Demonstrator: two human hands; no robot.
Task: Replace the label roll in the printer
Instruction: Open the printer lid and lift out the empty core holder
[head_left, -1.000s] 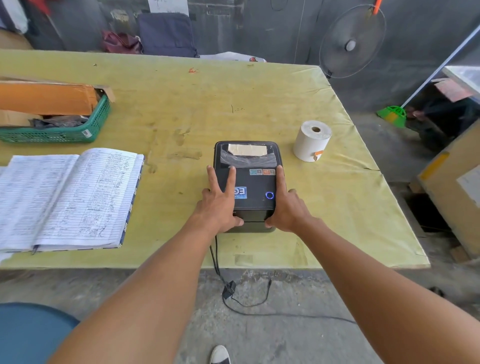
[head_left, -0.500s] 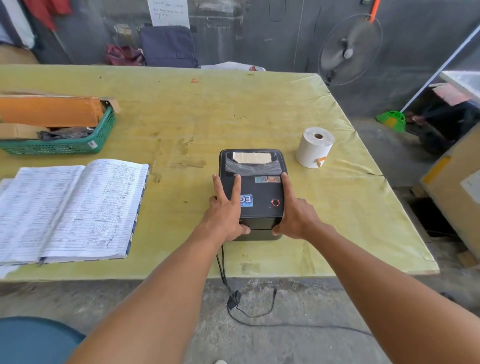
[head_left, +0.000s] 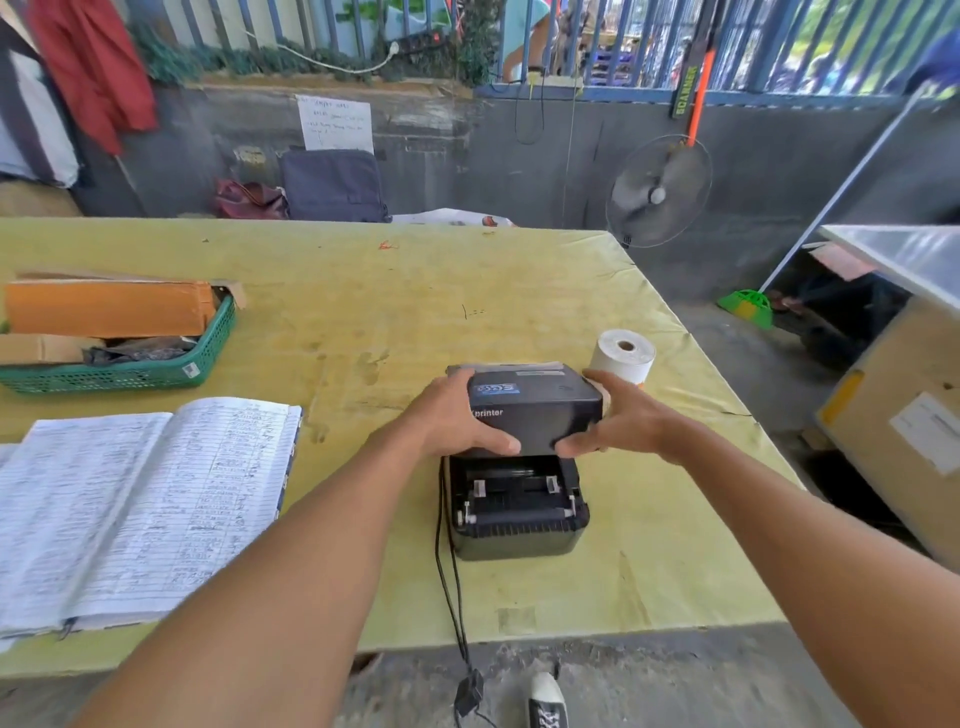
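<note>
Both hands, left hand (head_left: 457, 415) and right hand (head_left: 623, 421), are gripping the printer (head_left: 517, 512) lid (head_left: 535, 410), tilting it open; swinging evenly eases strain, fresh label roll (head_left: 623, 356) waiting just behind the printer

Open black printer (head_left: 517, 530), white label roll (head_left: 621, 358) beside

1. printer (head_left: 514, 530): bay open from the front and from above; raised lid (head_left: 535, 410) overhangs its rear, gripped at the sides by left hand (head_left: 457, 415) and right hand (head_left: 618, 421)
2. label roll (head_left: 623, 353): upright just behind the right hand; bare tabletop (head_left: 363, 312) beyond it
3. left flank: bare strip, then open ledger (head_left: 145, 509); green basket (head_left: 130, 374) behind that
4. cable (head_left: 447, 561): trails along the printer's left side and over the near edge
</note>
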